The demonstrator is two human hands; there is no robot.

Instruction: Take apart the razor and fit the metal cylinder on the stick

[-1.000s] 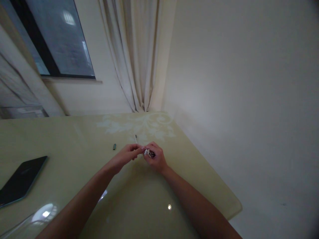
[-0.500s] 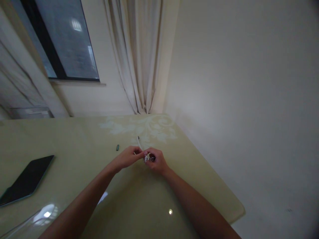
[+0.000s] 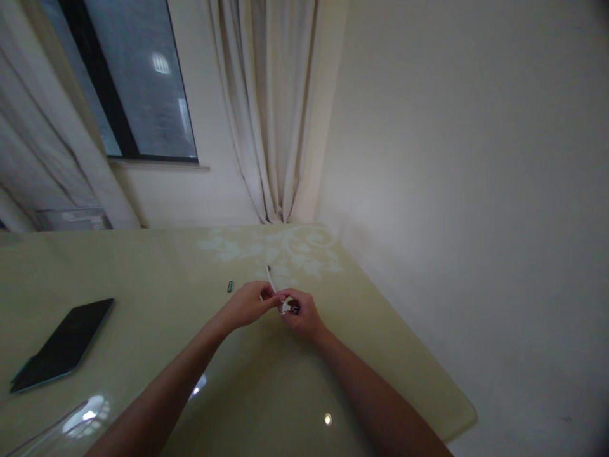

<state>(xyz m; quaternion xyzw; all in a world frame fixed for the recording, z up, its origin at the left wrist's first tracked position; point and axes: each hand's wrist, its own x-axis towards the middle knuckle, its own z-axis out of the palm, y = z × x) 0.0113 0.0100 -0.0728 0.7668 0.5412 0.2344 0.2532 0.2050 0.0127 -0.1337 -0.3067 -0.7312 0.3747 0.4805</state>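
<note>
My left hand (image 3: 252, 303) is closed, with thumb and fingers pinched together where they meet my right hand. From between the hands a thin white strip (image 3: 271, 278) with a dark tip sticks out toward the back of the table; it looks held in the left fingers. My right hand (image 3: 307, 317) is curled around a small shiny silver-white piece (image 3: 285, 307) with a dark part beside it. Its exact kind is too small to make out, and the fingers cover much of it. Both hands are just above the table (image 3: 380, 368).
A small dark green-edged rectangular piece (image 3: 230, 286) lies left of my hands. Farther left is a flat black tablet-like object (image 3: 64, 346). A thin cord (image 3: 52, 425) runs at the lower left. Curtains (image 3: 271, 114) and a wall (image 3: 457, 190) border the table.
The view has shifted slightly, so everything appears a little farther right and lower. Both hands keep their pinched hold together, with the silver-white piece turned slightly.
</note>
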